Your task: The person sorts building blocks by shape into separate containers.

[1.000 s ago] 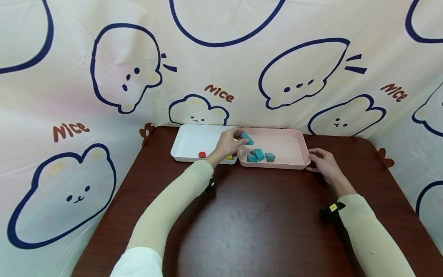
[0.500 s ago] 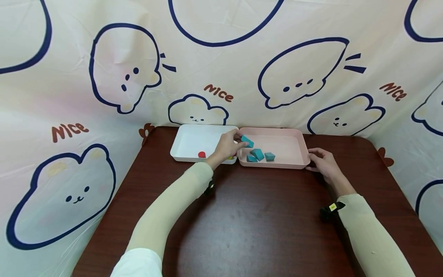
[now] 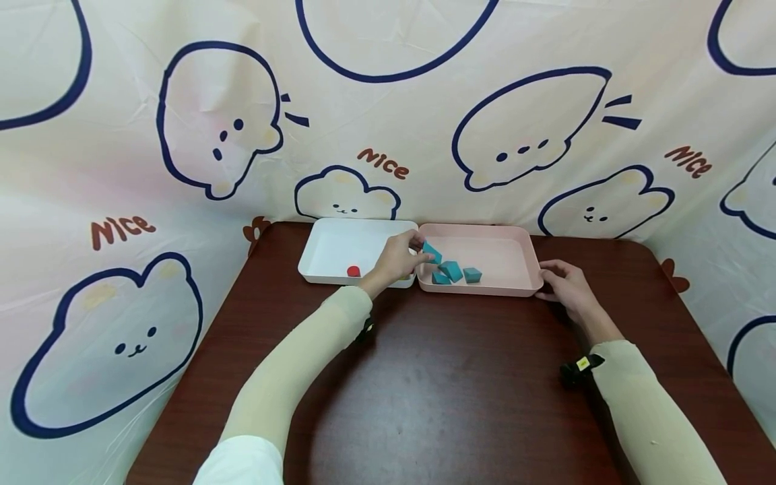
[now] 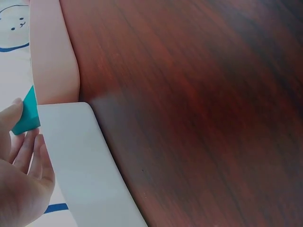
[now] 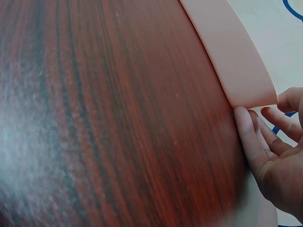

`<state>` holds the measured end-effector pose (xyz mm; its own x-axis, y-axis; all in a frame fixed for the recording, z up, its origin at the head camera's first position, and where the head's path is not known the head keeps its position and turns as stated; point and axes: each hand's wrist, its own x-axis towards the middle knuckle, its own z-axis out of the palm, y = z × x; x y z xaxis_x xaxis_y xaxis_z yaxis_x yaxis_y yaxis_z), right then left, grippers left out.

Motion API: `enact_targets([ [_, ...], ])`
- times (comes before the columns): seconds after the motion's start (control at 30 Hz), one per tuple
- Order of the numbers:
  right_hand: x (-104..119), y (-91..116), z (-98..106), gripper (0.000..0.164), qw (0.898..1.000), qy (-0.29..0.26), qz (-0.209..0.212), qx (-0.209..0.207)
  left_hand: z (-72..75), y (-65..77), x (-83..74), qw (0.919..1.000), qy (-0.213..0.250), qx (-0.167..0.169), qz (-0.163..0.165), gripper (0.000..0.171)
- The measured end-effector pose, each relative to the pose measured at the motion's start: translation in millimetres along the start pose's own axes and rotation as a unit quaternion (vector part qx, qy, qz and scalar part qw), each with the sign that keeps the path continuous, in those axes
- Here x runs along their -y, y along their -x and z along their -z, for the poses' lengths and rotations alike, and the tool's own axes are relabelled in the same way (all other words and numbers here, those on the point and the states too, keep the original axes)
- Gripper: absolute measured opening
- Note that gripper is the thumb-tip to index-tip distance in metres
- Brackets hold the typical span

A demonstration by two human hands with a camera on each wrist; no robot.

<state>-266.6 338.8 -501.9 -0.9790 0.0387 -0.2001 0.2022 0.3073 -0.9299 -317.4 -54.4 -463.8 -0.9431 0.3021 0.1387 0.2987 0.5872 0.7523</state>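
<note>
My left hand (image 3: 397,259) pinches a teal wedge-like block (image 3: 432,252) between thumb and fingers, at the left end of the pink tray (image 3: 503,288). In the left wrist view this block (image 4: 29,114) shows tilted beside the tray walls. Several similar teal blocks (image 3: 472,275) lie in the tray's front left part. At that tray's right end, my right hand (image 3: 566,286) grips the wall, one finger at the rim and another low near the table, as the right wrist view shows.
Left of the pink tray and right against it stands a white tray (image 3: 324,278). A red piece (image 3: 353,271) lies in it, and my left hand partly hides its right end. Both trays stand at the back of the dark wooden table (image 3: 461,377), before a printed cloth (image 3: 424,135).
The teal block in my left hand has come down slightly and tilted, nearer to the other teal blocks. My right hand has stayed at the tray's end.
</note>
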Motion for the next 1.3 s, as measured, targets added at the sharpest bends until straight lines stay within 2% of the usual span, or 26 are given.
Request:
enact_targets([
  [0.47, 7.3, 4.7, -0.7, 0.047, 1.0, -0.015, -0.01, 0.012, -1.1, -2.1, 2.9, 0.9999, -0.009, 0.006, 0.004, 0.036],
  [0.9, -0.2, 2.3, -1.0, 0.045, 1.0, 0.0, 0.01, -0.009, 0.4, -2.3, 0.7, 0.9999, -0.009, 0.011, 0.001, 0.038],
  [1.1, 0.2, 3.3, -1.2, 0.046, 1.0, 0.002, 0.006, -0.005, 1.2, -2.2, 0.3, 0.9997, -0.008, 0.018, 0.015, 0.039],
  [1.3, 0.4, 1.7, -0.9, 0.047, 1.0, -0.001, 0.003, 0.001, 1.3, -0.4, 2.2, 0.9997, -0.008, 0.019, 0.013, 0.04],
])
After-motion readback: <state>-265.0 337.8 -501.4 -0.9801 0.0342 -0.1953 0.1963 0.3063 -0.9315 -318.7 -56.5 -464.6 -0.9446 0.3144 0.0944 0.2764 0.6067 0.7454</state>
